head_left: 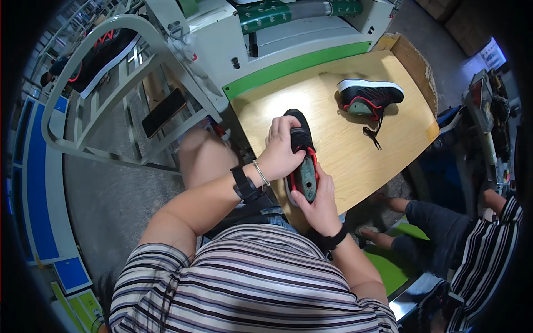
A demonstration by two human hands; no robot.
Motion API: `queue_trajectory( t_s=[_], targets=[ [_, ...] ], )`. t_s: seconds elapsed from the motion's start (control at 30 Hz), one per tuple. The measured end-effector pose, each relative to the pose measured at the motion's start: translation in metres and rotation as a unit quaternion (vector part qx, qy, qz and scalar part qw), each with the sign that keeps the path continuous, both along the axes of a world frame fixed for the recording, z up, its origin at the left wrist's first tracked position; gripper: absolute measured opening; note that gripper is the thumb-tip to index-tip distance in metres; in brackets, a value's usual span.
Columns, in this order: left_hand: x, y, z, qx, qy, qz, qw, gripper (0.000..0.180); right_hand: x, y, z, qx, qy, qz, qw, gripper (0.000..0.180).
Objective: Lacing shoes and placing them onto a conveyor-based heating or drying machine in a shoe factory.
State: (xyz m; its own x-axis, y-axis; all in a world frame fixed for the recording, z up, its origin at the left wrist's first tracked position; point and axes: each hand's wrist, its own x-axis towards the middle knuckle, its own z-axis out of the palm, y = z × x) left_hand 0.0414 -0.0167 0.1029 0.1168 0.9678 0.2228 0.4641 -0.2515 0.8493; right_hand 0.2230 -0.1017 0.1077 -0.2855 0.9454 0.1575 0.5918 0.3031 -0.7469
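A black sneaker with red collar lining stands on the wooden tabletop, its toe pointing away from me. Inside its opening sits a green shoe last with a small round hole. My left hand is closed over the front of the shoe, fingers curled across the laces and thumb by the tongue. The heel end is gripped by my right hand, thumb at the back and fingers along the right side. Farther right on the table, a second black sneaker with a white sole lies on its side, a green last in it and black laces trailing.
A white machine with a green edge borders the wooden table at the back. Left stands a metal rack holding a phone and another sneaker. Cardboard lines the right edge. A person in stripes is at lower right.
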Motion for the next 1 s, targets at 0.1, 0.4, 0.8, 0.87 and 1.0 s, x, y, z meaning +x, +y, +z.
queue_trajectory(
  t_s=[0.1, 0.4, 0.8, 0.87, 1.0],
  targets=[
    [-0.001, -0.001, -0.030, -0.134, -0.095, 0.012, 0.986, 0.053, 0.035, 0.043, 0.038, -0.337, 0.119, 0.069, 0.931, 0.063],
    [0.021, -0.026, -0.026, -0.153, -0.042, -0.043, 0.986, 0.059, 0.046, 0.295, -0.016, 0.029, -0.260, -0.291, 0.920, 0.064],
    [0.022, -0.013, -0.039, -0.036, -0.065, -0.015, 0.997, 0.057, 0.118, 0.121, -0.055, 0.038, 0.083, -0.209, 0.974, 0.092],
    [0.010, -0.003, -0.030, -0.017, -0.109, -0.051, 0.993, 0.051, 0.114, 0.101, -0.053, 0.046, -0.005, -0.201, 0.979, 0.094],
    [-0.023, 0.003, -0.018, -0.055, -0.204, 0.003, 0.977, 0.032, 0.049, 0.042, -0.016, 0.145, -0.166, -0.214, 0.952, 0.108]
  ],
)
